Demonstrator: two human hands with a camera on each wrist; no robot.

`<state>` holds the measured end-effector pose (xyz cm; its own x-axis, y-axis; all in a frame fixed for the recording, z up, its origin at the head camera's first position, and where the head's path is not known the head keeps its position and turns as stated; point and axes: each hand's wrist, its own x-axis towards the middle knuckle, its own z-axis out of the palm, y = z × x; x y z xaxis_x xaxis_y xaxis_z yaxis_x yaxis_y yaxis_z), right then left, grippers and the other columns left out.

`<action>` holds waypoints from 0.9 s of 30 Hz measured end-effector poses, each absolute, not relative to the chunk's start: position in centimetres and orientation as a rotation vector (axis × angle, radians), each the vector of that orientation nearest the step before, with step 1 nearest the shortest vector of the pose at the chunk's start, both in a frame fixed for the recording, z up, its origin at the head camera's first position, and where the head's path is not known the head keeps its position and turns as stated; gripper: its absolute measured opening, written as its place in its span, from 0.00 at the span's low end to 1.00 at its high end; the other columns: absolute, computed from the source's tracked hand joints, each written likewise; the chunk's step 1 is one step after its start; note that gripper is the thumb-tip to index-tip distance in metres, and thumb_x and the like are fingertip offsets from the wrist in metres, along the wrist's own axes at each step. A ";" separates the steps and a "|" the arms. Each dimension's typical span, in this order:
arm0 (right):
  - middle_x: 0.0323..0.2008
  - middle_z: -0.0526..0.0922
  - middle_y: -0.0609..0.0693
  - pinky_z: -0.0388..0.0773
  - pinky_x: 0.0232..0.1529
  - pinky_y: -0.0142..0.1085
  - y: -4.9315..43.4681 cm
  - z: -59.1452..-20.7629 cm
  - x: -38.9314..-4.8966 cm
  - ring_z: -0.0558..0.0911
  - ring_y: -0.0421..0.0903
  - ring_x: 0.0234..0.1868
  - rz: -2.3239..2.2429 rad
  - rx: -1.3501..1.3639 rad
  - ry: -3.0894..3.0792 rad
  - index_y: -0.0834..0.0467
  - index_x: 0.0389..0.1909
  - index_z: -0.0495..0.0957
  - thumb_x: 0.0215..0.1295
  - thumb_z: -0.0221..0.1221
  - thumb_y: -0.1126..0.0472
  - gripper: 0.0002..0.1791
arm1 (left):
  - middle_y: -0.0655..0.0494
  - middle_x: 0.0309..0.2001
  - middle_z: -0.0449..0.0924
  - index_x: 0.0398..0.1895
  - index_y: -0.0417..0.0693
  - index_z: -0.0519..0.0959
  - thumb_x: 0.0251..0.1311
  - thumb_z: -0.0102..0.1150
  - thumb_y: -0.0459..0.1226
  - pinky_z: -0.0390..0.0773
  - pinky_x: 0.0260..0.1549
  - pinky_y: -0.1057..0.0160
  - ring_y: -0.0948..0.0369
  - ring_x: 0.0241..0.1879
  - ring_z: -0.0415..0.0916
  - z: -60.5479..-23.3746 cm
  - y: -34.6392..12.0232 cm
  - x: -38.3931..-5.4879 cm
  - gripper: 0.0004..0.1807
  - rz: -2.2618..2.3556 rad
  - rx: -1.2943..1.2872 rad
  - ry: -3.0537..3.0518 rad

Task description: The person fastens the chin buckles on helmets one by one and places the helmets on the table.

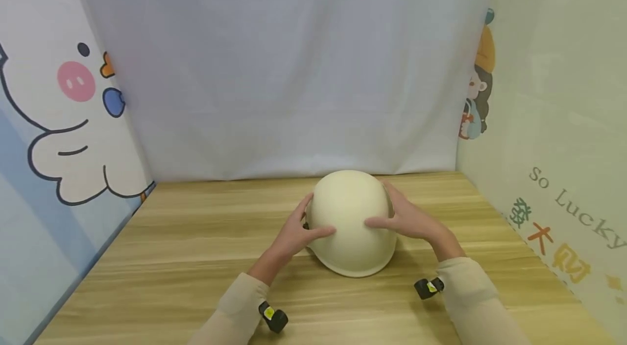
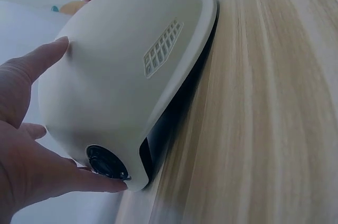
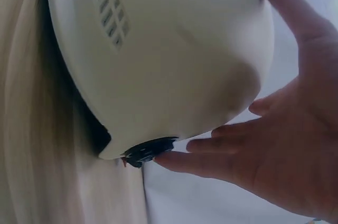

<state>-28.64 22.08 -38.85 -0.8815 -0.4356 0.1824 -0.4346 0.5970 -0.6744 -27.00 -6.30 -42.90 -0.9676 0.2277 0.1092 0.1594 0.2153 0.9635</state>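
A cream hard-shell helmet (image 1: 350, 209) sits on the wooden table (image 1: 196, 258), dome up, with its rim toward me. My left hand (image 1: 296, 232) holds its left side, the thumb on the front of the shell and the fingers reaching round the side. Opposite it, my right hand (image 1: 413, 218) holds the right side in the same manner. A black round fitting (image 2: 105, 161) shows by the left fingertips in the left wrist view. Another black fitting (image 3: 150, 150) touches a right fingertip. Slotted vents (image 2: 162, 48) mark the shell. The helmet's inside is hidden.
A pale curtain (image 1: 294, 62) hangs behind the table's far edge. Printed panels stand at the left (image 1: 44, 171) and right (image 1: 548, 116). Each wrist carries a small black camera, one on the left (image 1: 273, 318) and one on the right (image 1: 428, 288).
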 end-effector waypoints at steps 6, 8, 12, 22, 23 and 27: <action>0.70 0.40 0.60 0.54 0.59 0.57 23.2 -39.6 -28.8 0.51 0.57 0.67 -1.261 -0.719 2.586 0.52 0.72 0.27 0.36 0.76 0.49 0.74 | 0.49 0.72 0.43 0.72 0.68 0.48 0.39 0.74 0.54 0.61 0.56 0.44 0.48 0.68 0.42 -43.2 -6.5 -27.3 0.57 1.890 0.395 2.388; 0.70 0.37 0.60 0.51 0.60 0.57 23.6 -39.8 -28.9 0.49 0.58 0.67 -1.265 -0.708 2.544 0.52 0.71 0.24 0.36 0.77 0.51 0.75 | 0.49 0.72 0.42 0.72 0.70 0.47 0.40 0.74 0.53 0.59 0.57 0.43 0.49 0.69 0.40 -43.5 -6.7 -27.5 0.57 1.890 0.401 2.379; 0.71 0.36 0.60 0.49 0.61 0.57 24.0 -40.1 -29.4 0.47 0.59 0.68 -1.230 -0.679 2.510 0.52 0.71 0.23 0.36 0.77 0.51 0.77 | 0.49 0.72 0.40 0.72 0.70 0.46 0.42 0.73 0.50 0.56 0.58 0.44 0.50 0.69 0.39 -43.9 -7.2 -27.7 0.57 1.910 0.434 2.325; 0.71 0.33 0.58 0.43 0.61 0.59 24.7 -41.5 -30.1 0.43 0.56 0.69 -1.223 -0.710 2.458 0.50 0.71 0.23 0.38 0.76 0.53 0.75 | 0.52 0.72 0.41 0.72 0.72 0.46 0.39 0.75 0.50 0.55 0.59 0.45 0.49 0.69 0.40 -44.1 -7.4 -28.0 0.58 1.902 0.449 2.299; 0.71 0.33 0.58 0.44 0.62 0.58 24.8 -41.7 -30.2 0.43 0.56 0.68 -1.219 -0.714 2.456 0.51 0.71 0.23 0.38 0.76 0.53 0.75 | 0.53 0.72 0.42 0.72 0.71 0.45 0.40 0.75 0.50 0.54 0.59 0.45 0.50 0.69 0.40 -44.0 -7.4 -27.9 0.59 1.890 0.453 2.308; 0.71 0.34 0.59 0.45 0.61 0.58 24.9 -42.1 -30.1 0.44 0.57 0.68 -1.204 -0.737 2.462 0.52 0.71 0.23 0.39 0.76 0.53 0.74 | 0.53 0.72 0.41 0.73 0.70 0.42 0.41 0.75 0.47 0.50 0.60 0.43 0.51 0.69 0.38 -43.8 -7.4 -27.8 0.60 1.850 0.459 2.316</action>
<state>-30.10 24.90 -42.10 -0.8224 -0.5672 -0.0441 -0.3132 0.5162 -0.7972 -27.77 -7.41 -43.76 -0.9433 0.3224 0.0787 0.1480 0.1963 0.9693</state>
